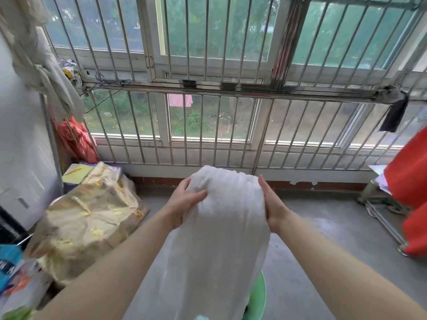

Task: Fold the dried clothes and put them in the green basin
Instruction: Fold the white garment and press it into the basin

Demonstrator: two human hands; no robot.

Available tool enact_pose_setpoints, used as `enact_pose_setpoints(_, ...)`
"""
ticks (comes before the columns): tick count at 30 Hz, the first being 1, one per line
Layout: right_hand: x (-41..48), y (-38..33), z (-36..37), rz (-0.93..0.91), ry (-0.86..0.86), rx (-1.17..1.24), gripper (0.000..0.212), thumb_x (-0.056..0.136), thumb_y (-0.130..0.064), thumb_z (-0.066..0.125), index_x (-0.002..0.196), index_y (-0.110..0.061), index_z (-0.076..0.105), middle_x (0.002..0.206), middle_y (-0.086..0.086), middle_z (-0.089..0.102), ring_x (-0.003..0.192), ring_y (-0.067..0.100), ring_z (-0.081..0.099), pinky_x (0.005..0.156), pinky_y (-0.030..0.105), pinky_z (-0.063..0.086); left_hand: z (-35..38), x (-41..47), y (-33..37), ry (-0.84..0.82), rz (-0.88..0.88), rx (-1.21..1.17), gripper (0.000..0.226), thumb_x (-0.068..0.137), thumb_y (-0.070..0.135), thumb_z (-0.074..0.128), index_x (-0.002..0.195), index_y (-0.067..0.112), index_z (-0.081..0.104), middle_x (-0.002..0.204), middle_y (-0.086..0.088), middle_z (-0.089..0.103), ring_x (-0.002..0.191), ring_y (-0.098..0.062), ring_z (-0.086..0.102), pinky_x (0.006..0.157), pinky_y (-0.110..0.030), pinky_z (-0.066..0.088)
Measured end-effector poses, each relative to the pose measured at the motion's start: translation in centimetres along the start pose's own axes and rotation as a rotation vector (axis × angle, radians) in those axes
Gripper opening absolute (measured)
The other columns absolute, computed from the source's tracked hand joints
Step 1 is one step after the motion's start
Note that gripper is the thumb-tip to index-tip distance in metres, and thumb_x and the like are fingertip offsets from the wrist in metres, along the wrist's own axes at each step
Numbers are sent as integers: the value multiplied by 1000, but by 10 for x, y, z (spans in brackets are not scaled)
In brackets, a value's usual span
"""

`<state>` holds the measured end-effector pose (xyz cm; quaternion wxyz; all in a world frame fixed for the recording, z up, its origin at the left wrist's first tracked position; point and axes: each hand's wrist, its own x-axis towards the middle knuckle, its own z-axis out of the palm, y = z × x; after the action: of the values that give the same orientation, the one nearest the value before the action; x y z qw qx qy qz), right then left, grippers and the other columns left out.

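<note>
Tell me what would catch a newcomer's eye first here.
A big white cloth hangs in the middle, held by the left hand and right hand at its top. A green basin peeks out below it. Behind runs a barred window, with a red cloth at the right edge and a gold bag at left.

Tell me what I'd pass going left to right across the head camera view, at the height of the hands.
Gold crinkled bag → left hand → white cloth → right hand → metal rack → red cloth.
</note>
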<state>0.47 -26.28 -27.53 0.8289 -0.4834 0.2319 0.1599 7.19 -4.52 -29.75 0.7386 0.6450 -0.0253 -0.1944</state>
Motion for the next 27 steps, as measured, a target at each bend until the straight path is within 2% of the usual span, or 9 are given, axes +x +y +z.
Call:
enact_pose_setpoints(2, -2, 8, -6, 27, -4, -107, 71, 81, -73, 47, 127, -21, 59, 120, 11, 67, 110, 31, 64, 92, 46, 50, 1, 5, -7, 63, -1, -1, 59, 84, 13, 70, 135, 21, 42, 121, -1, 59, 95, -13, 63, 68, -27, 54)
enact_pose_setpoints(4, 1, 15, -12, 14, 11, -194, 83, 76, -59, 67, 146, -28, 33, 126, 6, 62, 104, 28, 67, 82, 45, 55, 1, 11, -12, 88, -8, 17, 56, 88, 15, 66, 137, 23, 41, 123, 2, 56, 97, -9, 60, 71, -26, 51)
enact_pose_setpoints(6, 5, 21, -15, -64, 46, -268, 107, 77, -34, 77, 151, -35, -1, 131, -6, 50, 96, 22, 68, 71, 41, 57, 1, 13, -16, 91, 5, 71, 58, 89, 16, 65, 140, 24, 38, 132, 2, 50, 105, -12, 56, 82, -29, 51)
enact_pose_setpoints(9, 8, 25, -14, -205, 119, -362, 116, 79, -10, 75, 150, -36, -14, 131, -9, 36, 98, 14, 59, 69, 36, 56, 0, 18, -19, 43, 21, 121, 67, 88, 14, 66, 143, 32, 33, 143, 1, 40, 122, -19, 49, 101, -40, 46)
enact_pose_setpoints(13, 17, 23, -10, -362, 350, -434, 101, 80, -11, 76, 152, -31, 9, 153, 2, 24, 122, 18, 42, 89, 37, 49, 1, 17, -17, -98, 134, 345, 69, 79, 21, 76, 134, 46, 43, 149, 8, 22, 134, -12, 30, 107, -33, 35)
enact_pose_setpoints(16, 21, 21, -14, -366, 396, -507, 63, 86, -12, 68, 143, -19, 40, 146, 4, 41, 121, 18, 47, 90, 30, 46, 4, 12, -12, -239, 162, 493, 68, 68, 20, 86, 125, 42, 56, 154, 16, 11, 130, 0, 23, 102, -24, 32)
enact_pose_setpoints(21, 21, 9, -25, 12, 329, -327, 35, 92, -18, 61, 124, -3, 61, 109, 14, 68, 84, 23, 66, 67, 32, 54, 6, 8, -8, -413, 275, 762, 81, 61, 18, 89, 128, 41, 52, 152, 17, 10, 136, 1, 14, 110, -22, 24)
enact_pose_setpoints(24, 19, 4, -32, 214, 257, -298, 40, 89, -34, 64, 119, -8, 66, 110, 12, 70, 90, 26, 68, 68, 33, 53, 9, 10, -15, -439, 434, 964, 94, 59, 19, 89, 139, 34, 41, 149, 8, 19, 135, -1, 17, 108, -10, 18)
enact_pose_setpoints(27, 20, 5, -35, 304, 151, -364, 45, 86, -46, 64, 117, -13, 67, 115, 11, 69, 104, 26, 66, 84, 37, 53, 9, 17, -26, -371, 644, 1079, 98, 57, 18, 89, 142, 23, 40, 138, 0, 35, 124, -4, 30, 99, 2, 18)
